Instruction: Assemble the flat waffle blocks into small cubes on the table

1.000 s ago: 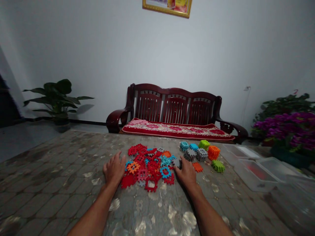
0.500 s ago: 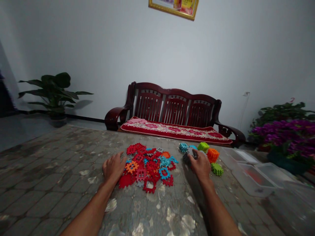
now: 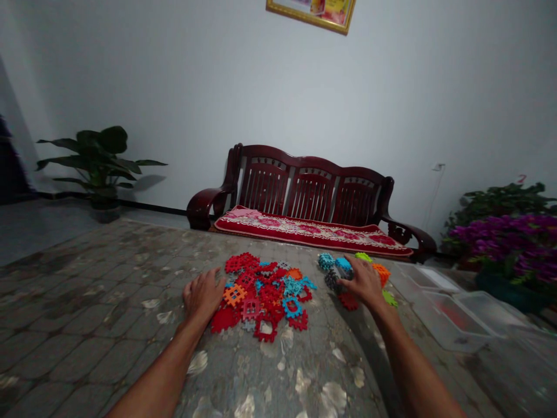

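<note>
free room left of foam puzzle pieces (image 3: 265, 302), plastic bins (image 3: 448, 319) blocking right

Dark red wooden settee (image 3: 311, 186) dead ahead on my feed, red floral cushion (image 3: 313, 229) across its seat, framed picture (image 3: 311, 8) on the white wall (image 3: 152, 75) above. Potted green plant (image 3: 100, 159) far left; magenta flowers (image 3: 505, 244) and transparent plastic tubs (image 3: 450, 319) right!
</note>
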Action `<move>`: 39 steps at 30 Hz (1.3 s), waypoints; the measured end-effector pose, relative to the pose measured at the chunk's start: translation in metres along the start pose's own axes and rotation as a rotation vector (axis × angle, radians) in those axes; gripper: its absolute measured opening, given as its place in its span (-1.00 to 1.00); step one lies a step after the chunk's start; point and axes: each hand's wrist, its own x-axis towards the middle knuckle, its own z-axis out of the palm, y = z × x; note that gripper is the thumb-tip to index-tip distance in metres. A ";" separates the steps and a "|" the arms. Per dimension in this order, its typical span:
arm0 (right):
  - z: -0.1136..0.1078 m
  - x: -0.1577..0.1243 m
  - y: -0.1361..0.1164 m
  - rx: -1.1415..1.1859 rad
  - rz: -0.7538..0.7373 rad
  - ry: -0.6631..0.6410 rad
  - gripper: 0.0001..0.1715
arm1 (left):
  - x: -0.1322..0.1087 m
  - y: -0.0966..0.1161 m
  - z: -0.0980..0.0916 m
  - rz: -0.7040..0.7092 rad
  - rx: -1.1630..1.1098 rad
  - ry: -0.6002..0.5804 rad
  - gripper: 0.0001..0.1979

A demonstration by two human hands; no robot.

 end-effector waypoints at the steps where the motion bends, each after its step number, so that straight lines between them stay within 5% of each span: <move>1: -0.004 0.006 0.003 -0.008 -0.064 -0.050 -0.01 | 0.000 0.000 0.000 0.001 0.002 0.003 -0.49; 9: -0.015 0.053 -0.003 -0.075 -0.365 -0.390 0.30 | 0.001 -0.002 0.005 0.013 -0.002 0.039 -0.51; 22: -0.007 0.061 -0.012 -0.130 -0.374 -0.467 0.08 | 0.000 -0.005 0.009 0.051 0.014 0.060 -0.55; 29: -0.011 0.065 -0.017 -0.120 -0.364 -0.483 0.19 | -0.002 -0.002 0.005 0.038 0.017 0.036 -0.54; 33: -0.008 0.058 -0.040 0.046 -0.375 -0.380 -0.07 | -0.004 0.001 0.001 0.042 0.005 0.023 -0.54; 39: 0.033 0.037 -0.101 0.333 -0.306 -0.407 -0.56 | -0.004 0.000 0.001 0.050 -0.011 0.009 -0.56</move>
